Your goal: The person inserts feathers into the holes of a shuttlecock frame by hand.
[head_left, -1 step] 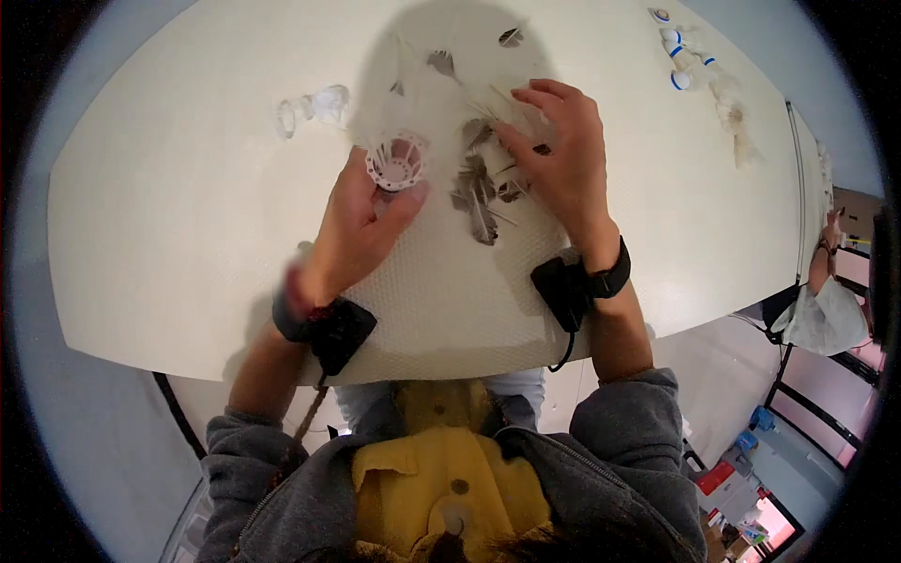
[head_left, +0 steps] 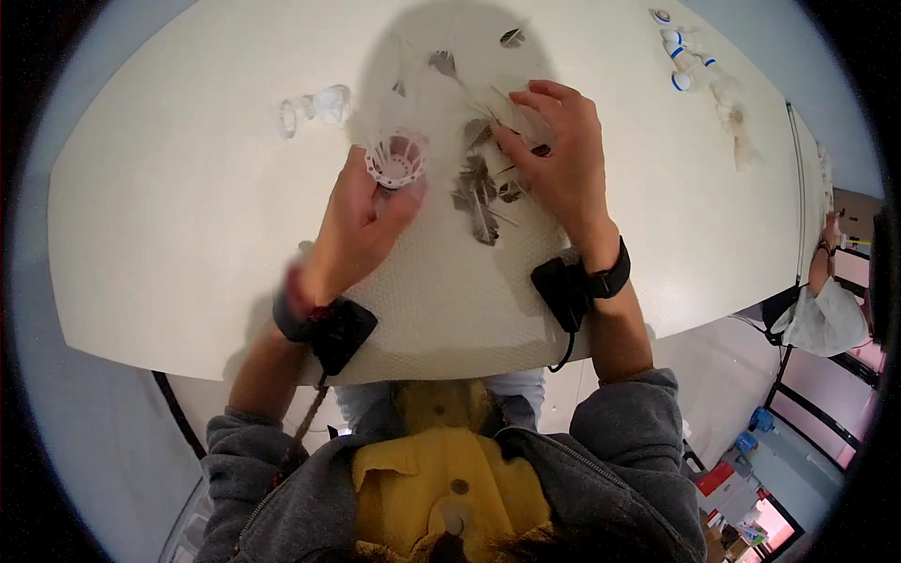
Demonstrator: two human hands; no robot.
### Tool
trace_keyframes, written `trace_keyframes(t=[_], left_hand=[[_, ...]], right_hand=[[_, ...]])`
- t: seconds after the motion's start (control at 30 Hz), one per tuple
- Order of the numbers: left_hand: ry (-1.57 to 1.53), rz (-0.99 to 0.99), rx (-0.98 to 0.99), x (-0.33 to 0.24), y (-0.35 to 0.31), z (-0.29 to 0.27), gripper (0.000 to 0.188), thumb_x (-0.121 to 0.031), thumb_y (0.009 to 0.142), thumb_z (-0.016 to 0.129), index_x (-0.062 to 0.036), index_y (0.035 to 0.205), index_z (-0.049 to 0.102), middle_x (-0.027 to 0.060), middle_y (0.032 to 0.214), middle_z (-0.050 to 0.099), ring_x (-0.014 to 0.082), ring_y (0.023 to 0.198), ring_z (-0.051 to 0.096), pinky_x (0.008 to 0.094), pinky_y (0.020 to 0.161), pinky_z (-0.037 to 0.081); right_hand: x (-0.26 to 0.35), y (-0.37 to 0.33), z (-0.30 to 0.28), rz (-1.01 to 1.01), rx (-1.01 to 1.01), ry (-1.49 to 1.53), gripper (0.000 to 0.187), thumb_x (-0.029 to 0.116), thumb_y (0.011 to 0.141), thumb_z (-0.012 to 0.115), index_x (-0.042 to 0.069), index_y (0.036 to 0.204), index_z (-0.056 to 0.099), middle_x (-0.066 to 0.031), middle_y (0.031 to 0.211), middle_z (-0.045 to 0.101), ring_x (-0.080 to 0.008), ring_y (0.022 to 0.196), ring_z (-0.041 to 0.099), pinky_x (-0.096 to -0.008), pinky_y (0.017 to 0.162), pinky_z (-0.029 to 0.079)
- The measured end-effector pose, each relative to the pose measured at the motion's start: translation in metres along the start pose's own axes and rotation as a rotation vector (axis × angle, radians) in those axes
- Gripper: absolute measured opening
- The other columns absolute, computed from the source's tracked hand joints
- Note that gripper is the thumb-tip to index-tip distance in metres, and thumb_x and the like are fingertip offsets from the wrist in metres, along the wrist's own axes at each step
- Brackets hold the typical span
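Observation:
Near the middle of the white table, my left hand [head_left: 361,216] is closed around a small white openwork plastic cup [head_left: 394,169], its holed rim facing up; its lower part is hidden by the fingers. To the right, my right hand [head_left: 563,155] is over loose feathers, fingers bent and thumb apart from the index finger. Pale quills [head_left: 486,111] lie by the thumb tip, and I see nothing gripped. Between the hands is a pile of dark and grey feathers [head_left: 479,183]. Farther off, a grey feather [head_left: 443,63] and a dark one [head_left: 511,38] lie apart from the pile.
Left of the cup rests a clear and white shuttlecock-like piece [head_left: 319,107]. Several white pieces with blue bands [head_left: 678,54] sit at the far right, beside pale feathers [head_left: 737,122]. Past the table's right edge, another person's arm [head_left: 823,258] shows near a white bag [head_left: 826,319].

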State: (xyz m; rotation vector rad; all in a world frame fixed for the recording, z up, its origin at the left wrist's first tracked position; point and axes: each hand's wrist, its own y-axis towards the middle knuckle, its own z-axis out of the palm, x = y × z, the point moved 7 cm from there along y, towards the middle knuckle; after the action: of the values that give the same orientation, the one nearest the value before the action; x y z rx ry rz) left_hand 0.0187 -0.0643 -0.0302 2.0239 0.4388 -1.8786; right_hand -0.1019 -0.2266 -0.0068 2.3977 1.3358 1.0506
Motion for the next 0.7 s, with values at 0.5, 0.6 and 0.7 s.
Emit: trace_keyframes(t=[0.5,0.6,0.7], left_hand=[[0.035,0.089,0.044,-0.012,0.005,-0.001,0.035,-0.003,0.089,0.050,0.0032,0.122,0.040,0.0106,0.110,0.055,0.0155,0.105,0.053,0.0290,0.090,0.043],[-0.049,0.088,0.054,-0.006,0.005,-0.001,0.032,-0.003,0.089,0.050,0.0036,0.120,0.042,0.0106,0.109,0.056,0.0147,0.103,0.053,0.0285,0.089,0.043],[-0.044,0.093,0.054,-0.005,0.004,0.000,0.032,-0.003,0.088,0.051,0.0032,0.118,0.043,0.0104,0.108,0.056,0.0135,0.101,0.054,0.0276,0.088,0.043]], right_hand=[[0.014,0.009,-0.009,-0.098,-0.054,-0.019,0.017,0.018,0.067,0.069,0.004,0.076,0.066,-0.0137,0.085,0.063,-0.0317,0.079,0.056,-0.0411,0.074,0.043],[0.026,0.013,-0.010,-0.129,0.028,-0.102,0.013,0.018,0.070,0.062,0.005,0.070,0.063,-0.0108,0.079,0.061,-0.0300,0.076,0.056,-0.0396,0.073,0.042],[0.033,0.013,-0.005,-0.182,0.062,-0.181,0.014,0.017,0.073,0.057,0.007,0.064,0.060,-0.0077,0.074,0.059,-0.0284,0.074,0.056,-0.0381,0.074,0.041]])
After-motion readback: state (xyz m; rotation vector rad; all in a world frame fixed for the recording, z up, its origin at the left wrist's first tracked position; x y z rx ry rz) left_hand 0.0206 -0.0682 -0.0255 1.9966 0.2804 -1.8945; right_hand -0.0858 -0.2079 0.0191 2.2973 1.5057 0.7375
